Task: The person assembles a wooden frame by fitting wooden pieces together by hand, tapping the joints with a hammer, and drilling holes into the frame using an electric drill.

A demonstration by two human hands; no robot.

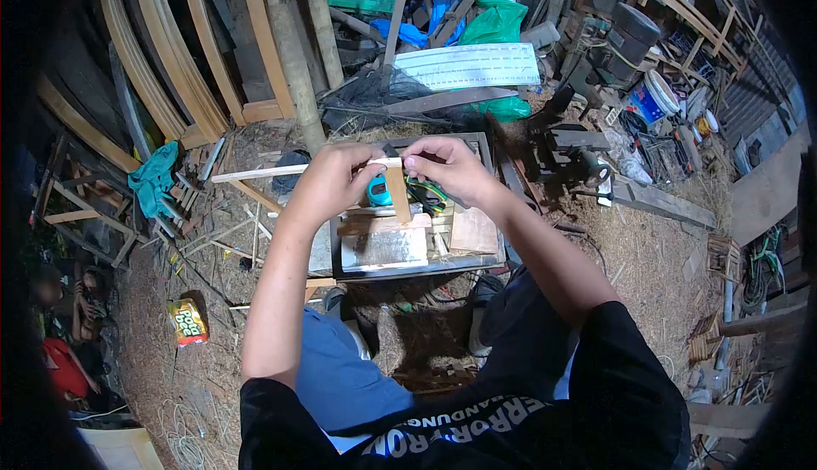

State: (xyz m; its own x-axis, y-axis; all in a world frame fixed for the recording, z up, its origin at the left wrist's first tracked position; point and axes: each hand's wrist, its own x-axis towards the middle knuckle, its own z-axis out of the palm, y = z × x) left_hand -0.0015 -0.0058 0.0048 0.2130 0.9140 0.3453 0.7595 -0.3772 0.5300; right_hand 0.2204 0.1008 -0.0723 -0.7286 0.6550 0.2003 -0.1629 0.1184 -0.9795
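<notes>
My left hand (334,179) is closed around a thin wooden strip (259,173), which sticks out to the left. Fingers of my right hand (451,168) pinch at the strip's right end, where it meets a short flat wooden piece (397,195). That piece points down toward me; whether the two are joined I cannot tell. Just behind it, partly hidden, is a teal tape measure (378,189). Below my hands on the low worktable (408,275) lie a wooden offcut (374,226), a pale worn board (385,250) and a wooden block (474,231).
Curved wooden frames (162,45) lean at the back left. A bench vise (583,164) stands to the right of the table. A yellow-red packet (187,322) lies on the shaving-covered floor. Other people (72,334) are at the far left edge.
</notes>
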